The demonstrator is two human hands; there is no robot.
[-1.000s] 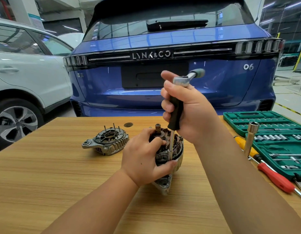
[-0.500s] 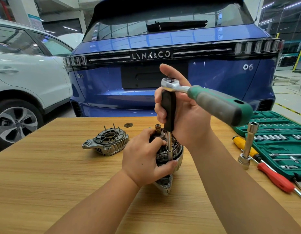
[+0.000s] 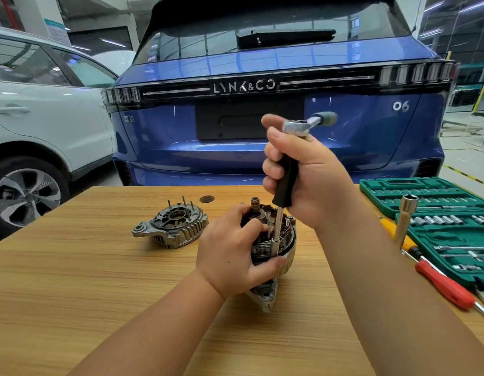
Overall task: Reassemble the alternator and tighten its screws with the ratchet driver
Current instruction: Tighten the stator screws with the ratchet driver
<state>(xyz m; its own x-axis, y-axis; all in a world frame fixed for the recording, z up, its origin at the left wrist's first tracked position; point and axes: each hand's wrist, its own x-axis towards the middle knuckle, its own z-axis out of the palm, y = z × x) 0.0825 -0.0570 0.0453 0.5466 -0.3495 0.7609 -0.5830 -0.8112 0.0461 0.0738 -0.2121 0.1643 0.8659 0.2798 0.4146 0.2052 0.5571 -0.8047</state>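
A wooden table (image 3: 72,294) carries the work. Behind the hands stands a blue car (image 3: 262,164), and a white car (image 3: 45,118) stands to their left. Ceiling lights reflect in glass walls.

Wooden table (image 3: 72,308) bears alternator (image 3: 273,240), end cover (image 3: 171,226), socket case (image 3: 438,213).

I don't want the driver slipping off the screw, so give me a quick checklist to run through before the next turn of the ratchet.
1. Left hand grips the alternator body: ok.
2. Right hand grips the black driver handle: ok.
3. Shaft near upright: ok.
4. Socket tip seated on a screw: cannot tell, hidden by the left thumb.
5. Ratchet head on top of the handle: ok.
6. Rear cover fitted: not ok, lying apart on the table.
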